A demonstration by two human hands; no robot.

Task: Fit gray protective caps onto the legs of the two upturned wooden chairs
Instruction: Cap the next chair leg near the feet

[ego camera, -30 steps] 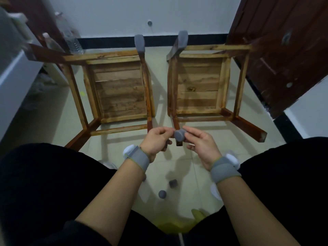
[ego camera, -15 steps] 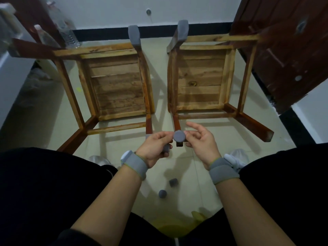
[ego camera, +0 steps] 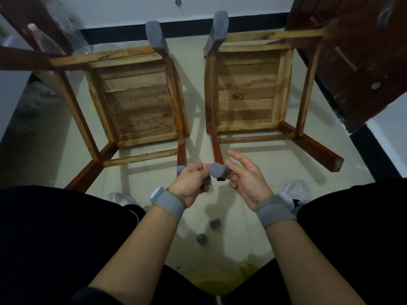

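seen from above, a seated person's two bare forearms reach forward from the near edge, each wrist wrapped in a gray band. the left hand [ego camera: 192, 181] is curled, palm turned inward, its grip closed on a spare gray cap [ego camera: 207, 181] tucked under the lower fingers, while its thumb and forefinger touch the side of another gray cap [ego camera: 218, 169]. that cap sits on the end of the near left leg [ego camera: 217, 153] of the right chair [ego camera: 248, 91], its round closed end facing the camera. the right hand [ego camera: 246, 177] is just right of the cap, palm facing left, fingers spread and loosely bent; its grip is wide, with only fingertips near or touching the cap, and contact is hard to tell.

the left chair [ego camera: 136, 100] lies upturned beside the right chair, both on a pale tiled floor [ego camera: 253, 164]. the near right leg of the left chair wears a gray cap at its end [ego camera: 181, 170], just left of the left hand. the two far inner legs also wear caps, one on each chair [ego camera: 155, 36] [ego camera: 220, 24]. the right chair's near right leg [ego camera: 321, 154] is bare.

two loose caps lie on the floor between the person's knees, one square [ego camera: 215, 223] and one round [ego camera: 201, 238]. clear plastic bottles [ego camera: 72, 34] stand far left. no writing can be read.
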